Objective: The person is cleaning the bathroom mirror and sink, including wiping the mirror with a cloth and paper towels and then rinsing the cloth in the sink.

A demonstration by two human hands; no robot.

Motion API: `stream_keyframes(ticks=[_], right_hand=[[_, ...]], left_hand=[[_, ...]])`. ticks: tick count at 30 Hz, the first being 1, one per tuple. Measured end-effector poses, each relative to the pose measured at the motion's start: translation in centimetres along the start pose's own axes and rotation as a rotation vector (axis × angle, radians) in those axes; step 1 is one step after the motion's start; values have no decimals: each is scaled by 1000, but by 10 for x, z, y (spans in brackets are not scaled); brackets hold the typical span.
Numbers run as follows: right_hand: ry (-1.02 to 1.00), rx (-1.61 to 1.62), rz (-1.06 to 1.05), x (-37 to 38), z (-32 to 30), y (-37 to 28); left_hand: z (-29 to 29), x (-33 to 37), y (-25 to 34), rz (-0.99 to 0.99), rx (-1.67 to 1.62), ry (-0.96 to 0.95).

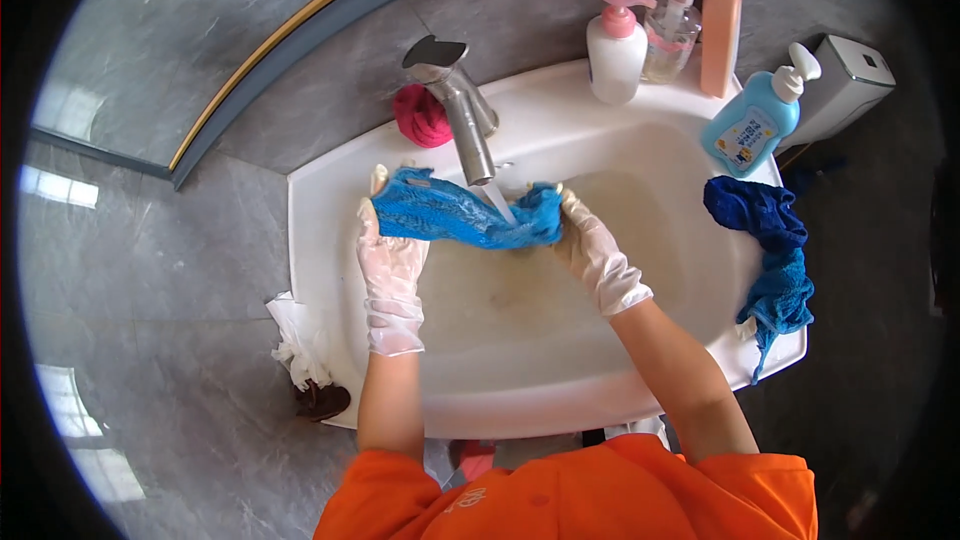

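Observation:
A wet blue towel (440, 212) is stretched between my two gloved hands above the sink basin (500, 360). My left hand (392, 250), in a thin whitish glove, grips its left end, thumb over the cloth. The right end is bunched in my right hand (590, 240), gloved the same way, with its fingers closed round the edge. Water (498, 202) runs from the metal faucet (466, 120) onto the towel near its right part. Cloudy water stands in the basin below. Part of my left fingers is hidden behind the cloth.
Behind the faucet's left side lies a crumpled pink cloth (422, 116). Several pump bottles stand on the back right rim, among them a blue bottle (752, 125). A dark blue cloth (770, 250) drapes over the right rim. A white bin (840, 90) stands beyond, and white crumpled material (298, 340) hangs at the left.

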State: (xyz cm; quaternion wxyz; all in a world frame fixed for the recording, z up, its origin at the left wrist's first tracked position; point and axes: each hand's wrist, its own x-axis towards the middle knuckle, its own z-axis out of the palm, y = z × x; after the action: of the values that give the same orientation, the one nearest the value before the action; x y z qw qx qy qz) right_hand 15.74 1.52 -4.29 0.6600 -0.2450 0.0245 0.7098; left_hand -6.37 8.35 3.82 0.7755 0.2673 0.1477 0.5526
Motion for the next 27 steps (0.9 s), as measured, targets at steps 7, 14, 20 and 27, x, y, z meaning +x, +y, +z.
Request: stream_keyframes(ticks=[7, 14, 20, 27], right_hand=[[-6, -89, 369, -6, 18, 30], [109, -387, 213, -8, 22, 14], [35, -418, -136, -14, 56, 7], [157, -1977, -372, -31, 114, -2]], left_hand=[[24, 0, 0, -19, -91, 39], [12, 0, -18, -55, -101, 119], [28, -8, -90, -345, -67, 683], [-15, 10, -147, -469, -473, -115]])
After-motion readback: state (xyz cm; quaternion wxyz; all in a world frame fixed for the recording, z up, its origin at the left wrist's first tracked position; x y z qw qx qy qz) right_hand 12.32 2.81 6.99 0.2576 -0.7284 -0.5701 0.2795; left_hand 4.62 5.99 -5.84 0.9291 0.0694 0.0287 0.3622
